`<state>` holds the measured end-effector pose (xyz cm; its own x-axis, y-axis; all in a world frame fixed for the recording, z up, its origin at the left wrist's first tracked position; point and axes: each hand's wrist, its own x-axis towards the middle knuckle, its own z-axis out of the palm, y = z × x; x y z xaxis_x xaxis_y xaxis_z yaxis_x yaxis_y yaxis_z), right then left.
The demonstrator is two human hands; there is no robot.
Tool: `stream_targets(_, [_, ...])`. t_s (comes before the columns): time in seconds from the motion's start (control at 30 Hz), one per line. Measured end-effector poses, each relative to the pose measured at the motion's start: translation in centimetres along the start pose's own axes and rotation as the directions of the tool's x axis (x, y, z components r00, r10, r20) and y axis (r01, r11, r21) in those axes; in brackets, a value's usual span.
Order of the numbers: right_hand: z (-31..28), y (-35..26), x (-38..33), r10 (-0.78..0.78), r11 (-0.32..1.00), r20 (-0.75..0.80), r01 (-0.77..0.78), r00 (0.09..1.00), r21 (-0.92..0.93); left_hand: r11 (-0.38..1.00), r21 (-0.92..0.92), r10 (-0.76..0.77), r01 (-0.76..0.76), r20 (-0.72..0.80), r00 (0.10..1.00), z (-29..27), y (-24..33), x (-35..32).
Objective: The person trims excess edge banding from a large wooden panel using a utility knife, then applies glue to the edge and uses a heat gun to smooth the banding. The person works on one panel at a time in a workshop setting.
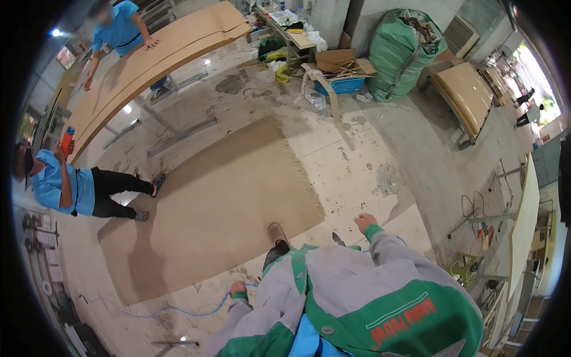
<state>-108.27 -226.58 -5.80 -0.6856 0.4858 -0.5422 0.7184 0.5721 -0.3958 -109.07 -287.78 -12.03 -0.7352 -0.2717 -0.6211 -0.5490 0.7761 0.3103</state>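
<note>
My left hand (pixel 238 288) hangs low beside my body, near a thin blue hose (pixel 196 313). Its fingers are too small and turned away to make out, and whether it touches the hose is unclear. Out to the right, my right hand (pixel 364 222) is held above the floor with loosely bent fingers and nothing visible in it. Below me lies a large flat brown sheet (pixel 220 196) with a ragged right edge. One of my shoes (pixel 277 233) rests on that sheet.
A co-worker in blue (pixel 65 184) stands at the sheet's left edge holding an orange object (pixel 67 140). Another person (pixel 119 30) leans on a long brown panel (pixel 160 56) on stands. A green sack (pixel 395 56), blue crate (pixel 348 85) and leaning board (pixel 523 220) stand around.
</note>
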Motion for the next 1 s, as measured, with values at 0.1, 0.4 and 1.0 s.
stream_targets(0.1, [-0.6, 3.6, -3.5, 0.249, 0.963, 0.015, -0.249, 0.968, 0.104, 0.947, -0.268, -0.171, 0.175, 0.038, 0.985, -4.9, 5.9, 9.9])
stream_targets(0.4, [9.6, 8.9, -16.6, 0.528, 0.716, 0.086, -0.497, 0.845, 0.491, 0.800, 0.213, 0.565, -0.561, 0.051, 0.824, -10.7, 29.5, 24.8])
stream_targets(1.0, [6.5, 12.3, -13.3, 0.506, 0.735, 0.017, -0.441, 0.862, 0.515, 0.007, 0.395, 0.817, -0.919, 0.528, 0.233, 5.3, 38.0, 9.3])
